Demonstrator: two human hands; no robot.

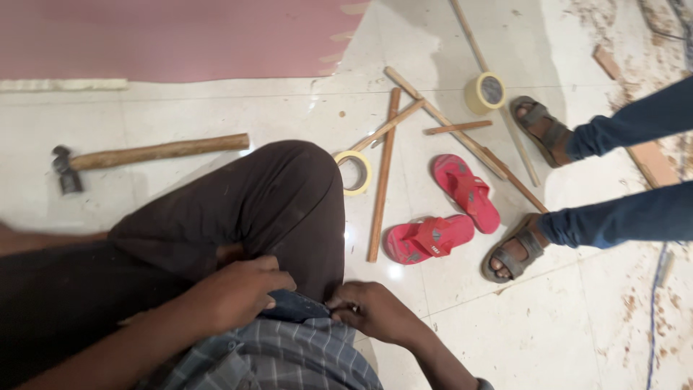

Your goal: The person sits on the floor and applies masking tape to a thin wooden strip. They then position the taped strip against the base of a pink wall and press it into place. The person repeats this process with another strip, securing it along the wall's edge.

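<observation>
I sit on the floor with one knee in dark brown trousers (pixel 274 195) raised. My left hand (pixel 234 289) rests at my waist, fingers curled on a dark blue bit of cloth (pixel 292 307) at the hem of my checked shirt (pixel 289 354). My right hand (pixel 372 310) pinches the same blue cloth from the other side. The two hands are a few centimetres apart. What lies under the cloth is hidden.
A wooden-handled hammer (pixel 144 154) lies at left. Two tape rolls (pixel 355 172) (pixel 485 92), several thin wooden sticks (pixel 382 173) and two red slippers (pixel 447 213) lie on the white tiles. Another person's sandalled feet (pixel 516 253) and blue trouser legs stand at right. A pink board (pixel 173 36) lies at the back.
</observation>
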